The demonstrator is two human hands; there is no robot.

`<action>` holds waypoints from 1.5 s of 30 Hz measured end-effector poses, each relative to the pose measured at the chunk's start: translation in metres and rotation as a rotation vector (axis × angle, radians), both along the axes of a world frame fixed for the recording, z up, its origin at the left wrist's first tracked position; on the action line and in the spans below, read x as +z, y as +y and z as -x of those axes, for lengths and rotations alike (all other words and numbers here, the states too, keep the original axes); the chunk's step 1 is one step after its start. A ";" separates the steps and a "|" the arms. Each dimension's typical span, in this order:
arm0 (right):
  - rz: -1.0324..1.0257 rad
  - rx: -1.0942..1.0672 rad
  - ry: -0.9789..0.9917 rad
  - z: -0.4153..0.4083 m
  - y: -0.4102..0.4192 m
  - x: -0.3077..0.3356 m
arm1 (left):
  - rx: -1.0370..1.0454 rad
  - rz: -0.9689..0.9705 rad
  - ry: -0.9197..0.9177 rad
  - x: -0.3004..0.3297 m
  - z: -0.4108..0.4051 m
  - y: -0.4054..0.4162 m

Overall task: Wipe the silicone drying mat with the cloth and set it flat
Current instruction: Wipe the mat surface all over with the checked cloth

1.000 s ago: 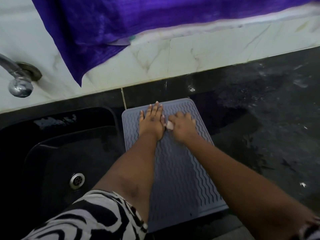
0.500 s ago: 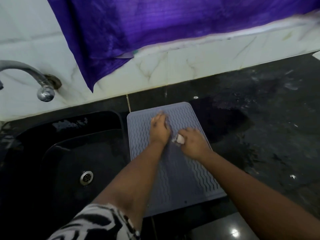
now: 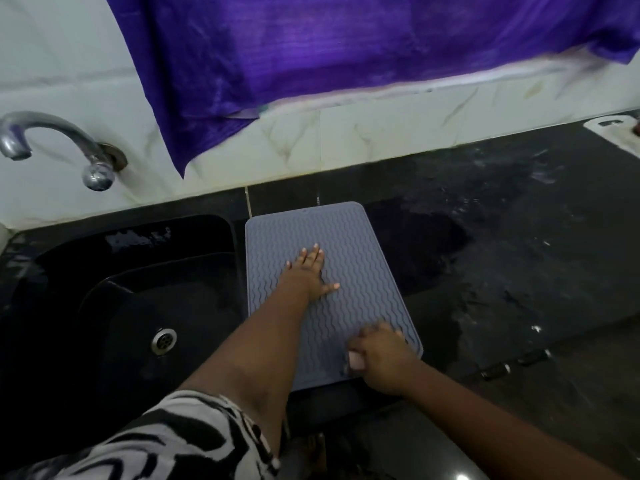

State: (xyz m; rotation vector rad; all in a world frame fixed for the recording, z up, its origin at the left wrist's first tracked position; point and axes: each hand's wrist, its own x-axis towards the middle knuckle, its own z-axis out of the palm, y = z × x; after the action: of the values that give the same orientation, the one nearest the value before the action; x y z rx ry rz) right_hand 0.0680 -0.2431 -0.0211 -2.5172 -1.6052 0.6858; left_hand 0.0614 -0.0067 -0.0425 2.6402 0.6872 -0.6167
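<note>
- Left sleeve [image 3: 166,441]: short, a black-and-white zebra-like print of bold curved stripes, filling the view from 6 to 8 o'clock.
- Its hem ends above the elbow; the left forearm below it is bare.
- Right forearm, at 5 o'clock, is bare too.
- Fingernails are short and pale.

**Around the counter**

A black sink [image 3: 114,271] sits at the left, its steel drain [image 3: 164,340] low in the basin. A metal tap [image 3: 59,147] curves out from the white marble-look wall [image 3: 381,140]. A purple cloth hanging [image 3: 346,46] drapes over that wall — 1 corner dips down near the tap. The dark countertop [image 3: 519,254] shows wet patches, and a white object [image 3: 620,131] — only partly in view — lies at its far right edge.
</note>
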 end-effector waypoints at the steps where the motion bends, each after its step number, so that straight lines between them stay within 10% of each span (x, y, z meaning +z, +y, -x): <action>1: 0.033 0.033 0.058 0.002 -0.007 0.007 | 0.020 -0.017 0.010 0.001 0.000 -0.003; 5: -0.006 -0.166 0.427 -0.006 -0.006 0.036 | 0.121 -0.070 -0.032 0.002 0.002 -0.019; 8: -0.276 -0.235 0.197 -0.013 0.004 0.037 | 0.177 -0.097 -0.143 -0.006 0.013 -0.035; 14: -0.023 -0.105 -0.056 0.009 -0.024 0.002 | 0.263 -0.150 -0.364 -0.018 0.032 -0.063; 22: -0.303 -0.399 0.628 -0.004 -0.038 0.046 | 0.240 -0.170 -0.325 -0.007 0.028 -0.060; 29: -0.286 -0.476 0.437 -0.058 0.031 0.072 | 0.220 -0.117 -0.518 0.029 0.010 -0.015; 34: -0.389 -0.424 0.298 -0.114 0.127 0.100 | -0.036 -0.053 0.003 0.042 -0.025 0.033; 45: -0.093 -0.243 -0.062 -0.192 0.269 0.014 | 0.193 0.033 0.337 0.028 -0.072 0.072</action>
State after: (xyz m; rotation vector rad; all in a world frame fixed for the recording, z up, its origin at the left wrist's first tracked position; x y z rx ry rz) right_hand 0.2603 0.0255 -0.0067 -2.6269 -1.2833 0.4975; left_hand 0.1330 0.0650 -0.0146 2.4234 1.0024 -1.0164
